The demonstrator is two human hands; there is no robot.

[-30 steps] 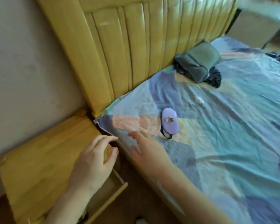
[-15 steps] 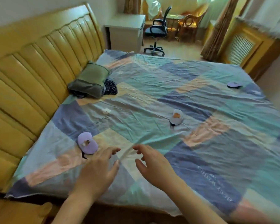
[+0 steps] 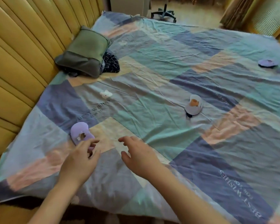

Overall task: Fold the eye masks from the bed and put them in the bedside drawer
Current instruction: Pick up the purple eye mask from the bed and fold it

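The small lilac fabric eye mask with a pale animal patch (image 3: 81,134) is lying flat on the patchwork bedsheet (image 3: 152,110) near the headboard side, and your left hand (image 3: 78,160) is now arriving at it: half a second ago that hand was hovering short of the mask, and now its fingertips (image 3: 92,143) are overlapping the mask's near edge. A second ago you were still at the bedside drawer, which is now out of view, so you are turning from the drawer to the next pickup. I judge this as the start of a grasp, not a hold; the mask is not lifted.

Your left grip is loosely curled, thumb and fingers parted around the mask's edge, not yet clenched on it. Your right hand (image 3: 137,155) is hanging just beside it, palm down, fingers spread and released, holding nothing, probably readying to help with the fold.

Further out, a grey-blue eye mask with an orange patch (image 3: 193,106) is sitting mid-bed, and a purple eye mask with a dark rim (image 3: 267,63) is lying well apart by the far edge. A small white soft piece (image 3: 105,94) is resting between the lilac mask and the folded olive-green cushion (image 3: 85,50) leaning by the yellow padded headboard (image 3: 19,54).
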